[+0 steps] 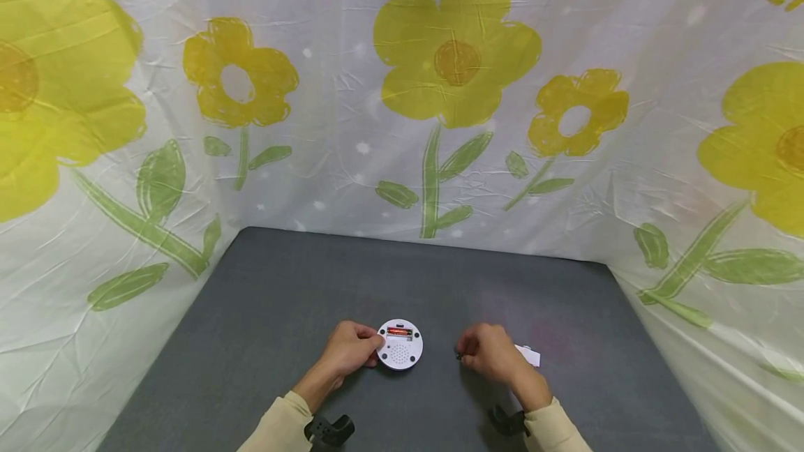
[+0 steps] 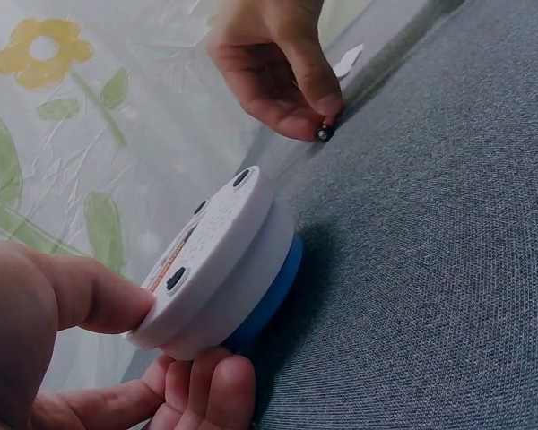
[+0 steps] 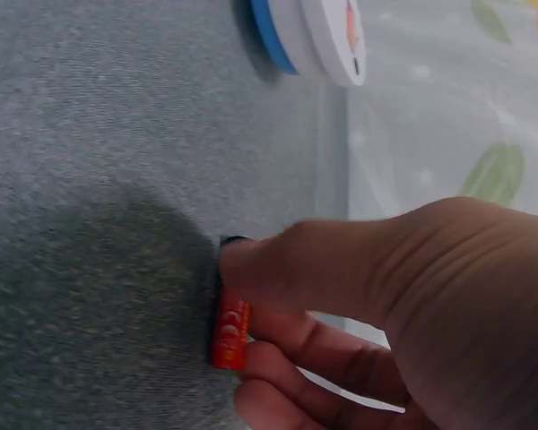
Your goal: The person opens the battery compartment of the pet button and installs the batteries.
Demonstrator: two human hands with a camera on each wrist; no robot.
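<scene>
A round white device (image 1: pixel 400 354) lies bottom up, its blue face against the table, with a speaker grille, small dark feet and an uncovered battery slot. Red-orange battery casing shows inside that slot. My left hand (image 1: pixel 350 349) pinches the device's left edge, thumb on top and fingers curled beneath, as the left wrist view shows. To the right of it, my right hand (image 1: pixel 491 353) holds a red battery (image 3: pixel 230 333) with a black end between thumb and fingers, low over the table. The thumb hides part of that battery.
A white battery cover (image 1: pixel 530 356) lies on the dark grey table (image 1: pixel 301 284), just right of my right hand. White curtains with yellow flowers (image 1: pixel 457 61) enclose the table at the back and both sides. A dark strap device (image 1: pixel 329 431) sits at each wrist.
</scene>
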